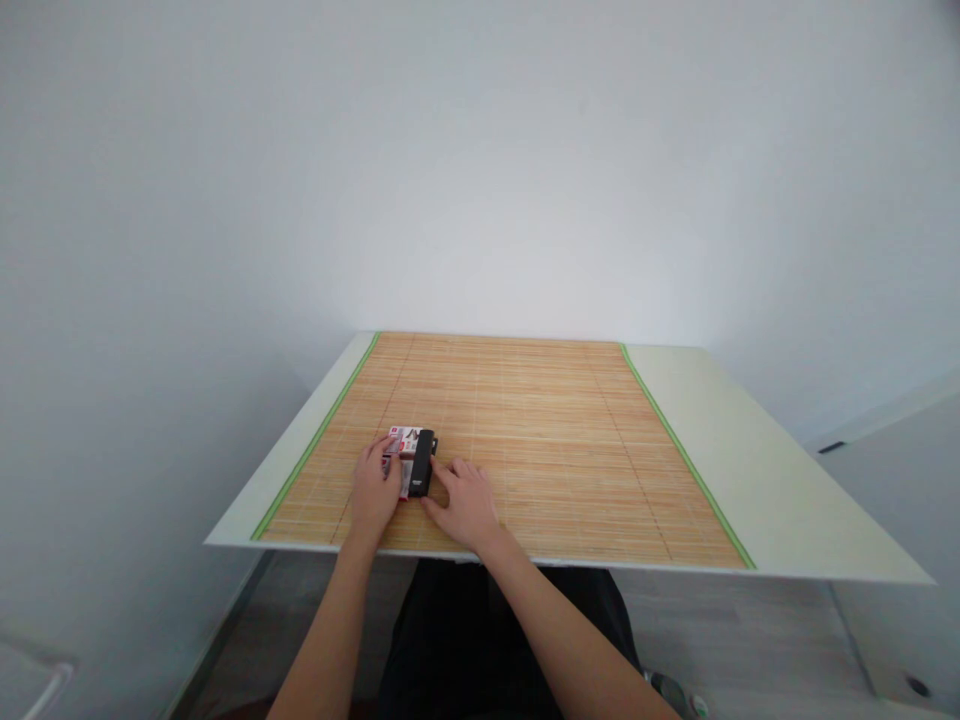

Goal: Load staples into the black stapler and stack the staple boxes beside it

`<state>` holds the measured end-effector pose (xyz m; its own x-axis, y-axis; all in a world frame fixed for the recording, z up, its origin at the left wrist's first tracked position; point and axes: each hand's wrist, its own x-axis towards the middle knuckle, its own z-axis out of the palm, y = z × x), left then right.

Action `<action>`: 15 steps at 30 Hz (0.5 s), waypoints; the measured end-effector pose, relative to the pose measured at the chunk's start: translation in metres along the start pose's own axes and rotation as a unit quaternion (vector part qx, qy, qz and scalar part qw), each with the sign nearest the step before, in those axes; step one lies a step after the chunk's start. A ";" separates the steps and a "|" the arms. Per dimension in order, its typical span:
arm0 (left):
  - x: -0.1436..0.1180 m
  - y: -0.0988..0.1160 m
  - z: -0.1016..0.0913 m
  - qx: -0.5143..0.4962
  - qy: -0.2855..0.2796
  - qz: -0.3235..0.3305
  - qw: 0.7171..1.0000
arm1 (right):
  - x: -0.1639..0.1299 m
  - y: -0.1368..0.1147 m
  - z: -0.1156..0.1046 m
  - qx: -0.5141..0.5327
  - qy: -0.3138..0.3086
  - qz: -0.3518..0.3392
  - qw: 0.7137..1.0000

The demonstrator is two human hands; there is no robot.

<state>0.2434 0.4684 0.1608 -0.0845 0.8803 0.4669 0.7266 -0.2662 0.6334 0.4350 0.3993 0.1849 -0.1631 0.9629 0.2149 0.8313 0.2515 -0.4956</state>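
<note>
Left hand (373,492) lies flat, pinning the small printed box (402,447); right hand (466,503) rests open against the black stapler (421,463) just beyond its fingertips. Steady pressure probably keeps both from sliding on the bamboo mat (540,440).

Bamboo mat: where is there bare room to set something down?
The bamboo mat is bare right of the right hand to its green edge, and behind the black device to the wall. The white table strip beyond is bare. Crowded only near-left, around the left hand and small box.

You face a plain white wall (480,150); a pale table (787,480) bears a bamboo mat (540,440); the floor (735,620) looks grey.
</note>
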 end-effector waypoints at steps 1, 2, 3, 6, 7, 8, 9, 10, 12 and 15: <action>0.001 0.002 -0.002 -0.001 0.008 -0.001 1.000 | -0.001 0.001 0.000 0.006 0.000 0.001 1.000; 0.001 0.005 -0.005 -0.001 0.017 -0.002 1.000 | -0.002 0.002 0.000 0.013 0.000 0.003 1.000; 0.001 0.008 -0.009 -0.002 0.026 -0.002 1.000 | -0.004 0.003 -0.001 0.023 0.001 0.006 1.000; -0.003 0.023 -0.021 -0.003 0.060 -0.006 0.998 | -0.015 0.010 -0.003 0.048 0.013 0.019 0.999; -0.008 0.030 -0.025 -0.004 0.077 -0.008 0.997 | -0.020 0.013 -0.005 0.054 0.021 0.022 0.998; -0.015 0.038 -0.028 -0.006 0.096 -0.010 0.995 | -0.025 0.018 -0.008 0.059 0.030 0.024 0.998; -0.024 0.047 -0.030 -0.010 0.114 -0.013 0.993 | -0.032 0.022 -0.011 0.062 0.039 0.026 0.997; -0.034 0.056 -0.031 -0.015 0.125 -0.016 0.992 | -0.038 0.028 -0.015 0.064 0.046 0.029 0.996; -0.058 0.076 -0.030 -0.034 0.122 -0.018 0.992 | -0.049 0.040 -0.024 0.062 0.058 0.039 0.996; -0.085 0.104 -0.016 -0.089 0.025 0.021 0.995 | -0.062 0.062 -0.040 0.047 0.084 0.070 0.993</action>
<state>0.3158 0.3595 0.1970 -0.0945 0.8474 0.5225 0.5979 -0.3713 0.7104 0.5179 0.3511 0.1742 0.0471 0.9612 0.2716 0.7850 0.1325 -0.6052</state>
